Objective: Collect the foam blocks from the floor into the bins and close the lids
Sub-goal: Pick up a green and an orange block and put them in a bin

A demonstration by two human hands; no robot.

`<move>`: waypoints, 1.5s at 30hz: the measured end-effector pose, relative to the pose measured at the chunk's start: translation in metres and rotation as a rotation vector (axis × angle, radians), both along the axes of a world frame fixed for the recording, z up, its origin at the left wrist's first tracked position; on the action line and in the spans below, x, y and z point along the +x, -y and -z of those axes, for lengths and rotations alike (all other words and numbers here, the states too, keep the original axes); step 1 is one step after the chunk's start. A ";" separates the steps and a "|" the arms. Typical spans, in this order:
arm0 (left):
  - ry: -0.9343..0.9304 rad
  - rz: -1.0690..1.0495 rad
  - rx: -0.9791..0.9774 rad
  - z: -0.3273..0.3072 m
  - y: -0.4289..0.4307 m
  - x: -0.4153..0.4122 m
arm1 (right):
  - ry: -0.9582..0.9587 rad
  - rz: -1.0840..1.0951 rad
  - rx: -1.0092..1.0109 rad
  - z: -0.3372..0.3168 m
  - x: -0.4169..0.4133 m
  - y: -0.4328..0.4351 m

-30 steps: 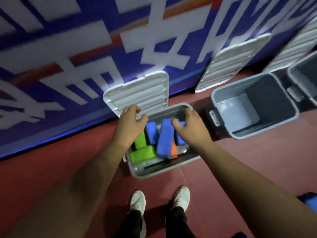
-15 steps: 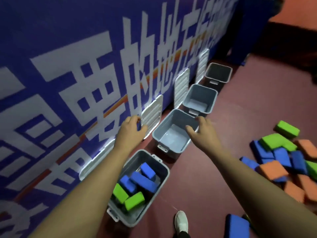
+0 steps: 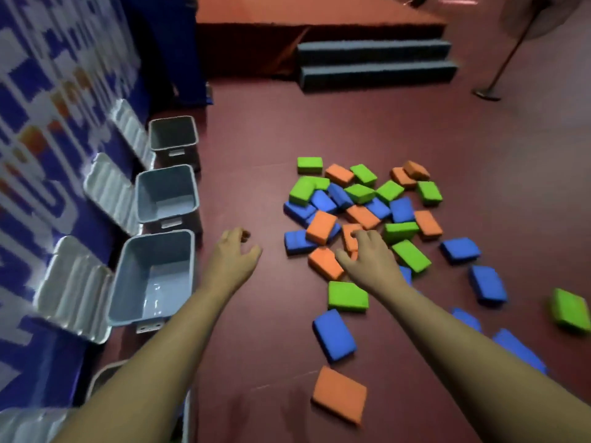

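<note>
Dozens of foam blocks (image 3: 361, 212), green, orange and blue, lie in a loose heap on the floor (image 3: 256, 330), with strays scattered to the near and right sides. Three open bins (image 3: 144, 270) stand in a row to the left, well apart from the heap, and no blocks show inside them. The right hand (image 3: 367, 254) hovers over the heap's near edge, fingers spread and loosely bent above orange blocks; it grips nothing, and whether the fingertips touch foam cannot be told. The left hand (image 3: 233, 254) hangs over bare floor between the nearest bin and the heap, fingers loosely curled, holding nothing.

The floor is a dark red, matte sheet. A blue banner wall (image 3: 38, 139) with large white characters runs along the left. At the back is a raised red platform (image 3: 303, 14) with two grey carpeted steps (image 3: 374, 63), and a stand's round base (image 3: 486, 94) sits at the right.

The bins are smooth grey plastic with rounded corners and front latches. Their ribbed lids (image 3: 73, 289) lean back against the banner. The blocks are flat, soft-edged rectangles.
</note>
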State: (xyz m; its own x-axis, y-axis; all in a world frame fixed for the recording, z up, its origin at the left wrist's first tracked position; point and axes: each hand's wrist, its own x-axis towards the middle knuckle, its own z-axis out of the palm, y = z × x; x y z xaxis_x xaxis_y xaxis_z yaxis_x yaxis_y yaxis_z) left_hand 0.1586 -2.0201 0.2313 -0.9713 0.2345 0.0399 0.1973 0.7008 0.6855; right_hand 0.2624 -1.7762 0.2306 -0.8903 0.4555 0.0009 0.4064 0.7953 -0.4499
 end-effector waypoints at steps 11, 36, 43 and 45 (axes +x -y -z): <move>0.174 0.310 -0.095 0.114 -0.297 -0.008 | 0.199 0.256 -0.071 0.116 0.052 -0.246; 0.517 0.345 -0.459 0.627 -0.493 -0.255 | 0.364 0.374 -0.307 0.617 -0.216 -0.443; 0.782 0.322 -0.529 0.809 -0.505 -0.268 | 0.531 0.459 -0.360 0.791 -0.222 -0.422; 0.893 0.187 -0.500 0.844 -0.505 -0.262 | 0.576 0.526 -0.405 0.830 -0.219 -0.421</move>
State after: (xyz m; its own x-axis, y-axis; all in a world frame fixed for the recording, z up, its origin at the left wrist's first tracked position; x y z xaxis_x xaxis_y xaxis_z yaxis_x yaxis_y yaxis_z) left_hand -0.1037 -1.5147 -0.6132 -0.5460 0.1765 -0.8190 -0.1045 0.9556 0.2756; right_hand 0.0430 -1.3554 -0.5996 -0.3767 0.6750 -0.6344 0.9262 0.2643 -0.2687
